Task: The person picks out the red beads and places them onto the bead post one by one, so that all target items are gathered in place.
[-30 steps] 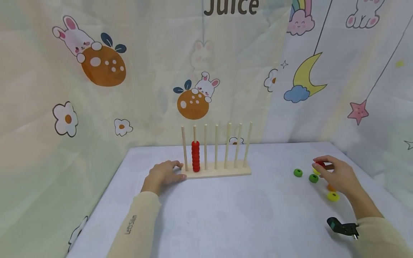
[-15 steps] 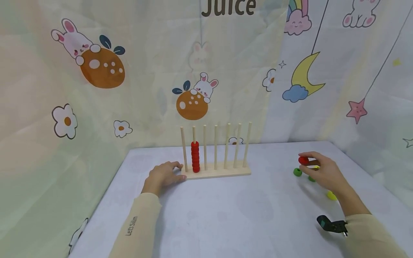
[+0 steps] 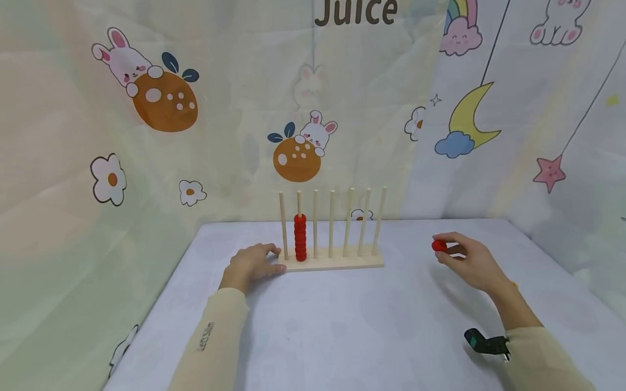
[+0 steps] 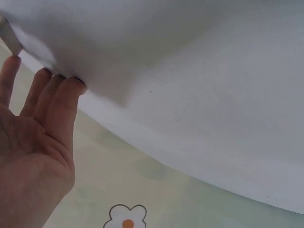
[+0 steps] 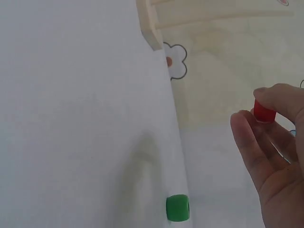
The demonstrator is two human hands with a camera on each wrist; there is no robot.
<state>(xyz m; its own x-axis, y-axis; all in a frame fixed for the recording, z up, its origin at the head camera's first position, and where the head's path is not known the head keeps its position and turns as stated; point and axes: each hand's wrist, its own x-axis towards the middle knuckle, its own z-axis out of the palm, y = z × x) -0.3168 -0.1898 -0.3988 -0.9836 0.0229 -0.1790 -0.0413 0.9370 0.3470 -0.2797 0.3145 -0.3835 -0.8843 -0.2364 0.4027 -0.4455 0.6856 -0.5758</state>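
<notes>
A wooden peg rack (image 3: 332, 263) stands on the table, with a stack of red beads (image 3: 300, 239) on its second peg from the left. At the rack's left end is my left hand (image 3: 252, 264), thumb at the front edge and fingers at the back corner, gripping it. In the left wrist view, the left hand (image 4: 42, 128) has one fingertip against the wood's corner. My right hand (image 3: 471, 263) is raised right of the rack, pinching a red bead (image 3: 438, 246) between thumb and fingers. The right wrist view shows this red bead (image 5: 264, 112) in the fingertips.
A green bead (image 5: 177, 208) lies on the table in the right wrist view; the right hand and forearm hide most loose beads from the head view. A black device (image 3: 485, 343) sticks out from the right sleeve. A printed curtain (image 3: 235, 136) hangs behind the table.
My right hand has lifted the red bead from the group of loose beads and carried it left toward the rack. The left hand stays at the rack's left end.
</notes>
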